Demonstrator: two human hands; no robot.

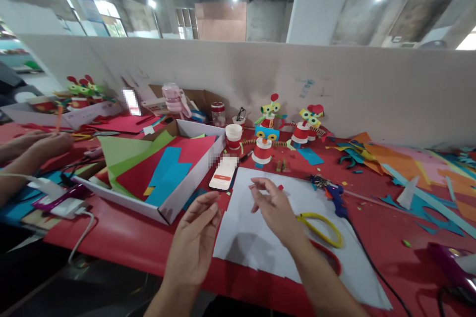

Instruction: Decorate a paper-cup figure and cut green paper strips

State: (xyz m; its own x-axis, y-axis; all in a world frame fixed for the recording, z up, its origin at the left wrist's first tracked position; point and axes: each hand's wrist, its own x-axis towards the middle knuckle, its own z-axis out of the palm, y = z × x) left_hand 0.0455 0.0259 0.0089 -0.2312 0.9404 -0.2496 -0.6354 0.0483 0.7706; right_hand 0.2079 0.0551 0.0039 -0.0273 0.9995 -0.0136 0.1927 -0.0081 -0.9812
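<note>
My left hand (pixel 195 240) hovers above the red table's front edge, fingers loosely curled and apart, holding nothing. My right hand (pixel 273 208) floats over a white sheet of paper (pixel 245 237), its fingertips pinched on a tiny red scrap (pixel 280 187). Yellow-handled scissors (pixel 322 228) lie on the sheet just right of my right wrist. A blue glue gun (pixel 336 198) rests beyond them, its black cord trailing toward the front right.
A white box (pixel 186 185) of coloured paper sheets sits left of the sheet, a phone (pixel 223 173) beside it. Paper-cup figures (pixel 267 133) stand by the wall. Paper offcuts (pixel 409 168) cover the right. Another person's hands (pixel 33 146) work at far left.
</note>
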